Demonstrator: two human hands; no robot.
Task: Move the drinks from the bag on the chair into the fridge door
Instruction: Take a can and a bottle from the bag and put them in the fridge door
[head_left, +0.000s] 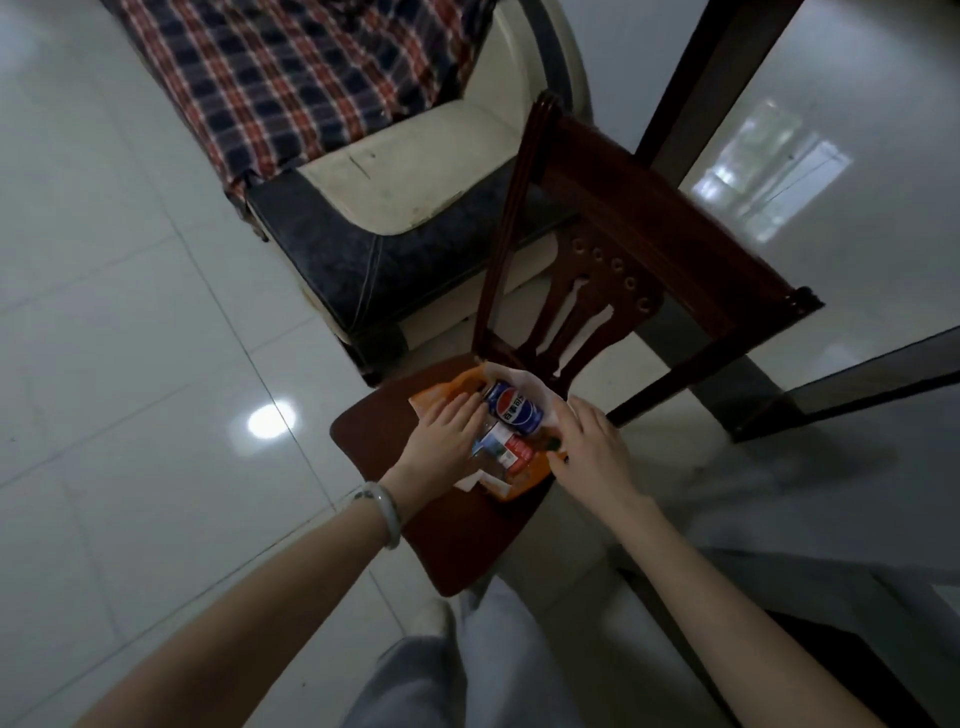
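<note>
The cola can (514, 414) lies tilted in the orange bag (519, 480) on your chair (457, 540), long axis running away from you. Your left hand (448, 427) touches its side, nearer, whether gripping I cannot tell; your right hand (587, 444) pinches the bag's edge.

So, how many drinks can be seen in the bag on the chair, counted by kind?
Blue cola can: 1
Clear bottle with a blue and white label: 1
Clear bottle with a red label: 1
Total visible: 3; the orange and white plastic bag may hide more.
</note>
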